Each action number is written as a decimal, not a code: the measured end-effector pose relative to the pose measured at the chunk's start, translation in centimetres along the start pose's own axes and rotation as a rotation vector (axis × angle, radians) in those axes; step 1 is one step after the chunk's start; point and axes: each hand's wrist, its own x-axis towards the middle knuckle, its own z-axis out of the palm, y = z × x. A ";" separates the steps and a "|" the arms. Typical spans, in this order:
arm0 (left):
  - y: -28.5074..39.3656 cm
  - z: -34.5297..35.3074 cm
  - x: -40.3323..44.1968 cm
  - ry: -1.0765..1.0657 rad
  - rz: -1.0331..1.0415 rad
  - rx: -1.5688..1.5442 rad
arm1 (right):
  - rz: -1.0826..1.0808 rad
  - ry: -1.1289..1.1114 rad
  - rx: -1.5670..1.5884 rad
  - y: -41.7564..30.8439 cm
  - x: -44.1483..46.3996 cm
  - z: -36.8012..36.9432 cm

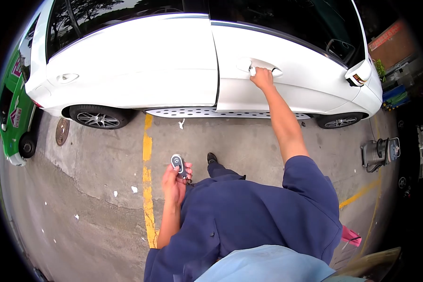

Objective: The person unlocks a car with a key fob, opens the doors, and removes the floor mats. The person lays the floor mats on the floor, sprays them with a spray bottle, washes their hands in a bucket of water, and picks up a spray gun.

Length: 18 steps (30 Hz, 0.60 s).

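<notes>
white car door [277, 91], its handle [278, 73] in the right hand [263, 77].

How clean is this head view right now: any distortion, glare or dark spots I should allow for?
Head view: strong fisheye bowing of the white car; black vignette at the corners; tree reflections on the rear side window; deep shadow at far right; key fob readable, door handle partly hidden by the right hand.
</notes>
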 end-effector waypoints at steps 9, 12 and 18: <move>3.2 -2.9 1.9 -0.127 -0.085 -0.035 | -0.205 0.162 0.124 3.2 -20.0 -4.6; 3.8 -5.4 1.3 -0.178 -0.101 -0.031 | -0.087 0.066 0.144 6.5 -29.8 -7.0; 3.3 -9.4 -0.8 -0.223 -0.210 0.019 | 0.468 0.362 0.343 9.8 -52.8 -12.2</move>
